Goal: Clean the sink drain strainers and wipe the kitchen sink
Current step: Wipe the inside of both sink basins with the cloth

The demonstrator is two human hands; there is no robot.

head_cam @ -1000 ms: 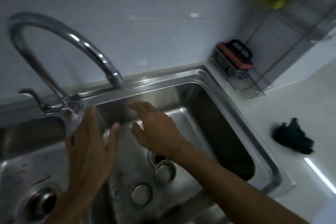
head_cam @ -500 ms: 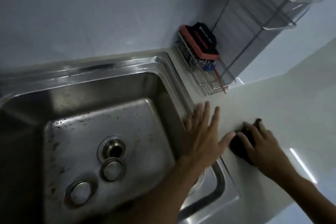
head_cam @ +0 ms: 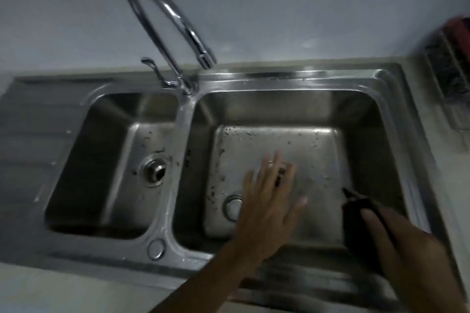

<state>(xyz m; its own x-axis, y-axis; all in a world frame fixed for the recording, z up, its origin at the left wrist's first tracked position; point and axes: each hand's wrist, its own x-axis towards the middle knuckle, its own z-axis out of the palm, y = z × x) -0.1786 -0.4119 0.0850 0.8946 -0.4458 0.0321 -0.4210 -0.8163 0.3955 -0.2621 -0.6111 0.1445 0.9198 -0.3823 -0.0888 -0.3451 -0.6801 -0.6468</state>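
Note:
A stainless double sink (head_cam: 300, 76) fills the view. My left hand (head_cam: 269, 201) hovers flat, fingers spread, over the right basin and covers its drain opening. A round metal strainer plug (head_cam: 232, 207) lies on the basin floor just left of that hand. My right hand (head_cam: 404, 244) holds a dark cloth (head_cam: 356, 213) at the right basin's front right corner. The left basin has its own drain strainer (head_cam: 155, 170) seated in the floor. Dark specks dot both basin floors.
A curved chrome faucet (head_cam: 175, 20) with a lever handle rises from the divider, spout over the right basin's back edge. A wire rack (head_cam: 450, 89) with a red-topped item stands at the far right on the counter. A drainboard (head_cam: 28, 134) lies left.
My right hand has picked the dark cloth off the counter and brought it over the right basin. My left hand left the sink rim for the drain. The view swung left.

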